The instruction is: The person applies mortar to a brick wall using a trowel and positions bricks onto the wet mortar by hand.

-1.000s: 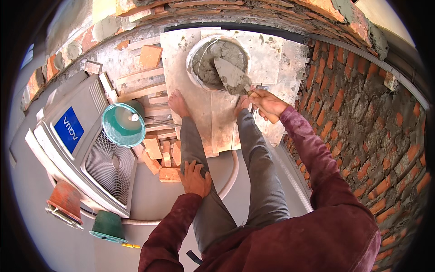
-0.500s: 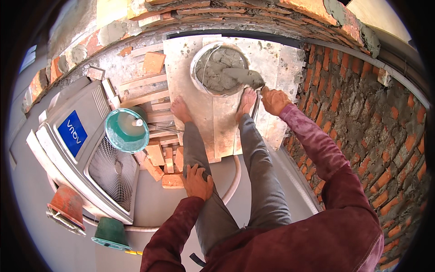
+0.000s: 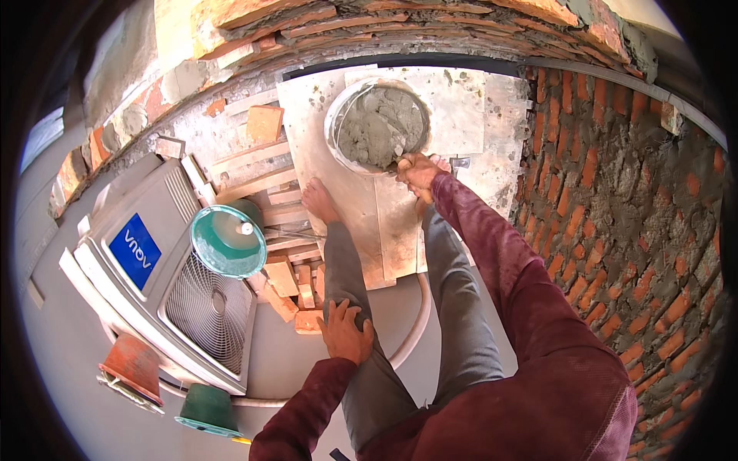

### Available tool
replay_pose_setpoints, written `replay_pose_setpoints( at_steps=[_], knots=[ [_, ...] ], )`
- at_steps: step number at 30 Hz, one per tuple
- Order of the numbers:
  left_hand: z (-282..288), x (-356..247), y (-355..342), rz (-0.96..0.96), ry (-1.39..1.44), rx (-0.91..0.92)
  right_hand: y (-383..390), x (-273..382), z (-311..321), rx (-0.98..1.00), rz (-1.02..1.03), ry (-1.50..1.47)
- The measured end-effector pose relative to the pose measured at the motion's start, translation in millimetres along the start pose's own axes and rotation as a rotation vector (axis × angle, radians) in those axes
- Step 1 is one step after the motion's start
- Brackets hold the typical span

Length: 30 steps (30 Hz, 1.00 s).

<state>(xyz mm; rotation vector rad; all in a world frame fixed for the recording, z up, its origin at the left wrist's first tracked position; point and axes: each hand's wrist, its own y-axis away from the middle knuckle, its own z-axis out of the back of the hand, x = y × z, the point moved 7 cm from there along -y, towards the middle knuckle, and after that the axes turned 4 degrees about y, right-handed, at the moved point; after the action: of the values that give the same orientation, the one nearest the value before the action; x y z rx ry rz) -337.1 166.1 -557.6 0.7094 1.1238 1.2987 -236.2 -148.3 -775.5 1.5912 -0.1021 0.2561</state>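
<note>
Mortar (image 3: pixel 382 127) fills the round pan (image 3: pixel 335 115) on the pale board beside the brick wall (image 3: pixel 615 200). Right hand (image 3: pixel 419 170) grips a trowel handle at the pan's rim, fingers curled tight; scooping likely goes best with the blade kept flat. Left hand (image 3: pixel 346 332) rests spread on the knee.

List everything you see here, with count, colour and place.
Round pan of wet mortar: one, grey, on the pale boards ahead.
Pale board platform: one, whitish, under the bare feet.
Curved brick wall: one, red, right and top.
Outdoor fan unit: one, white, left.
Teal plastic bucket: one, beside the unit.
Loose brick pieces: several, orange, below the bucket.
Left hand: on left knee.
Right hand: at pan's rim, gripping a tool mostly hidden.
</note>
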Motion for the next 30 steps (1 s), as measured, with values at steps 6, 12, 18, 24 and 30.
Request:
replay_pose_setpoints(
  at_steps=[6,12,18,24,30],
  knots=[
    [3,-2,1,-0.009,-0.026,0.0,-21,-50,28,0.097,0.22,0.117],
    [8,-15,-8,-0.11,-0.048,-0.032,26,-52,80,0.019,0.363,0.258],
    [18,-29,-11,-0.093,-0.075,-0.085,194,19,160,0.138,0.402,0.297],
    [18,-49,-18,-0.051,-0.121,-0.054,352,105,316,-0.193,0.606,0.605],
    [15,-61,-25,-0.066,-0.176,-0.073,441,189,427,-0.98,0.736,1.234]
  ],
)
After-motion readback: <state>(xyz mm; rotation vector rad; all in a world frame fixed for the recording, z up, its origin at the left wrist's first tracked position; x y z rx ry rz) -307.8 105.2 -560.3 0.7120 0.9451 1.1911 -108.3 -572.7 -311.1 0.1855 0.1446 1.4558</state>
